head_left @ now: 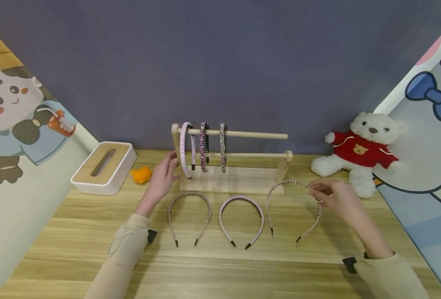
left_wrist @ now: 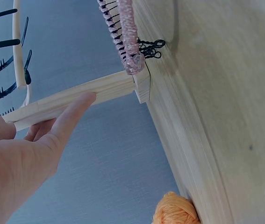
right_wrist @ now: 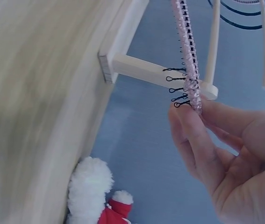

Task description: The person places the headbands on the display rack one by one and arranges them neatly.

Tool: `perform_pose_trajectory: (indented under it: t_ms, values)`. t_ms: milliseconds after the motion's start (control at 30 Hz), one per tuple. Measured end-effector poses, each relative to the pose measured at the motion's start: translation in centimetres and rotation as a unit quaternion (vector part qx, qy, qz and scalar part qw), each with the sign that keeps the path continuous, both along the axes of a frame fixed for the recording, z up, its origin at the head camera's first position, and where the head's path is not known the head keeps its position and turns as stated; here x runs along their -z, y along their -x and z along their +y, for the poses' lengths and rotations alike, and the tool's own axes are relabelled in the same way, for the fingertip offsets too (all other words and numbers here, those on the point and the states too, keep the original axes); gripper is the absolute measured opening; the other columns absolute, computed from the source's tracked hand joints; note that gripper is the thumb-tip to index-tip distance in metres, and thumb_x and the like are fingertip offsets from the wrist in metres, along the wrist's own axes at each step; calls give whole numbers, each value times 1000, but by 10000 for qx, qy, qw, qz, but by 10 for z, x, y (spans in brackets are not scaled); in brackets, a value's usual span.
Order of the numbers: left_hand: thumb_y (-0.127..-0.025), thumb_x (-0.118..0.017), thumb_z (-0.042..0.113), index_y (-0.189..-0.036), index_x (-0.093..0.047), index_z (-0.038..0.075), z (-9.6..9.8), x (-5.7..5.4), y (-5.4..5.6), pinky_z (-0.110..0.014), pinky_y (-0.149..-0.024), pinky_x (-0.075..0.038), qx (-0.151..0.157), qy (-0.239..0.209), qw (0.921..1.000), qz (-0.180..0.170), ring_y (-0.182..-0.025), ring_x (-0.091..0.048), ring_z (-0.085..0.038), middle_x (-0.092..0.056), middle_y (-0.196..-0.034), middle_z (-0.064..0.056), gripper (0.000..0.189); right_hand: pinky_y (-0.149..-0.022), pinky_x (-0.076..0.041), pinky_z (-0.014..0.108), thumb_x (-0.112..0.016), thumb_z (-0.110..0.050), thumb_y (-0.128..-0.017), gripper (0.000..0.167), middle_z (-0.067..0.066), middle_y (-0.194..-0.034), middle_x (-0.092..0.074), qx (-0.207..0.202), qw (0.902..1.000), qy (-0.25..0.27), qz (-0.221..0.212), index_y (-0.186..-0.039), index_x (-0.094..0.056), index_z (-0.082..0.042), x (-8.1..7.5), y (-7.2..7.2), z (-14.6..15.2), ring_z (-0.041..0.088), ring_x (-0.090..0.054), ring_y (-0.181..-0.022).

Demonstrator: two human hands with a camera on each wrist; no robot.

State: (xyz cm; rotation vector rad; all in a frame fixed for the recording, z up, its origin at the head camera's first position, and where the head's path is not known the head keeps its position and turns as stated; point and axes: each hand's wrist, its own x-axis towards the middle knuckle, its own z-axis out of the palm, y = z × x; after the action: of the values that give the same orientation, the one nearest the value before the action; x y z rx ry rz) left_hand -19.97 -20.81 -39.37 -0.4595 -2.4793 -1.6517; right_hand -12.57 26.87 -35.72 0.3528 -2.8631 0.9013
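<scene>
At the left end of a wooden headband stand (head_left: 239, 185), my left hand (head_left: 162, 176) grips the upright post (left_wrist: 109, 88), one finger stretched along it. My right hand (head_left: 336, 197) pinches a thin pink headband (head_left: 292, 181) by its upper right side, its tips pointing down. Small black wire loops (right_wrist: 176, 90) line its inner edge in the right wrist view. On the stand's upper bar hang a pale pink headband (head_left: 184, 149), a pink jewelled headband (head_left: 202, 147) and a silver jewelled headband (head_left: 222, 147).
In front of the stand lie a beaded headband (head_left: 189, 194) and a pink headband (head_left: 240, 198). A tissue box (head_left: 104, 166) and an orange yarn-like bundle (head_left: 141, 175) are at left. A white teddy bear (head_left: 366, 151) in red sits at right by the wall.
</scene>
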Motion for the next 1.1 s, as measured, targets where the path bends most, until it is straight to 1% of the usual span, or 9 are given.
perform_pose_trajectory:
  t_ms: [133, 367, 500, 600, 767, 833, 1000, 1100]
  values:
    - [-120, -32, 15, -157, -38, -9, 0, 0, 0, -56, -97, -62, -2, -30, 10000, -21, -141, -49, -53, -47, -152, -34, 45, -54, -63, 21, -79, 4, -95, 15, 14, -89, -78, -5, 9999, 59, 99, -109, -75, 8, -6, -3, -1, 30, -76, -78]
    - [-119, -33, 14, -156, -40, -8, 1, 0, 0, -54, -95, -63, -41, -51, 10000, -19, -140, -51, -52, -49, -151, -34, 44, -56, -65, 23, -79, 5, -94, 17, 13, -91, -77, 58, 9998, 116, 115, -110, -75, 6, -14, -10, -2, 30, -74, -79]
    - [-119, -32, 14, -157, -40, -8, 1, -1, 0, -54, -95, -63, -72, -16, 10000, -39, -140, -50, -52, -49, -152, -34, 44, -56, -64, 21, -80, 5, -94, 18, 13, -92, -77, 77, 9998, 112, 160, -111, -75, 5, -17, -11, -2, 28, -73, -79]
    - [-119, -32, 14, -157, -40, -8, 1, -1, 0, -55, -95, -63, -80, 1, 10000, -44, -141, -50, -52, -48, -152, -34, 44, -55, -63, 19, -81, 5, -93, 18, 12, -92, -77, 85, 9996, 101, 238, -110, -75, 5, -19, -12, -2, 27, -73, -79]
    - [-120, -32, 14, -156, -40, -8, 0, -1, -1, -55, -96, -63, -60, 1, 10000, -33, -141, -49, -52, -48, -152, -34, 44, -54, -60, 14, -83, 6, -90, 21, 11, -89, -76, 99, 9987, 109, 492, -109, -75, 4, -23, -14, -2, 25, -73, -76]
    - [-120, -32, 15, -156, -40, -9, 0, -1, -1, -56, -96, -63, -57, 4, 10000, -31, -141, -49, -52, -48, -151, -34, 44, -54, -60, 14, -84, 7, -89, 21, 11, -88, -76, 102, 9980, 105, 612, -109, -75, 4, -25, -15, -2, 21, -73, -74]
    - [-120, -32, 15, -157, -39, -9, 0, -1, -1, -56, -96, -63, -55, 16, 10000, -50, -140, -50, -52, -48, -152, -35, 45, -55, -61, 15, -82, 7, -90, 20, 12, -88, -75, 42, 9974, 218, 690, -108, -74, 3, -32, -19, -2, 7, -69, -72]
    - [-120, -32, 16, -157, -38, -9, 0, -2, -1, -55, -97, -63, -41, 8, 10000, -78, -140, -50, -52, -47, -153, -35, 45, -55, -61, 15, -82, 7, -91, 20, 11, -88, -76, 14, 9968, 264, 761, -108, -74, 2, -35, -21, -1, 1, -68, -72]
